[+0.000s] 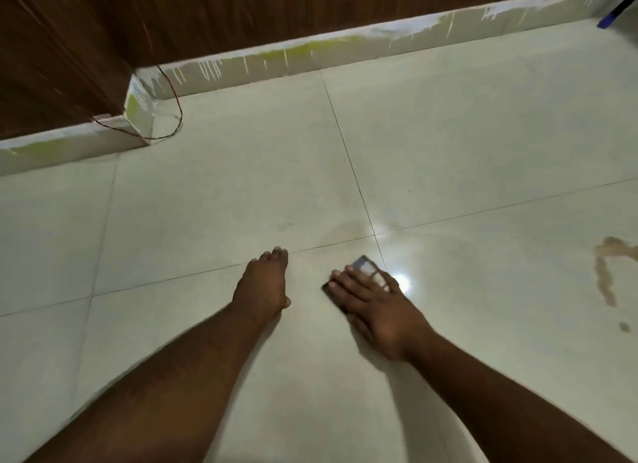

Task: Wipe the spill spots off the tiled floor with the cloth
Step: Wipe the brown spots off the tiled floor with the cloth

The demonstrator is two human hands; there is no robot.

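Note:
My right hand [378, 303] lies flat on a small dark checked cloth [367, 268], pressing it onto the pale tiled floor [241, 193] just below a tile joint crossing. My left hand [264, 284] rests palm down on the floor to the left of the cloth, fingers together, holding nothing. A brown spill streak [606, 272] with a small separate spot [624, 326] marks the tile far to the right. A faint brownish smear [348, 228] shows just beyond the cloth.
A paint-splashed skirting [310, 56] runs under a dark wooden wall along the back and steps out at the left. A thin red wire [174, 96] loops down onto the floor by that corner. A blue object [616, 12] sits at the far right.

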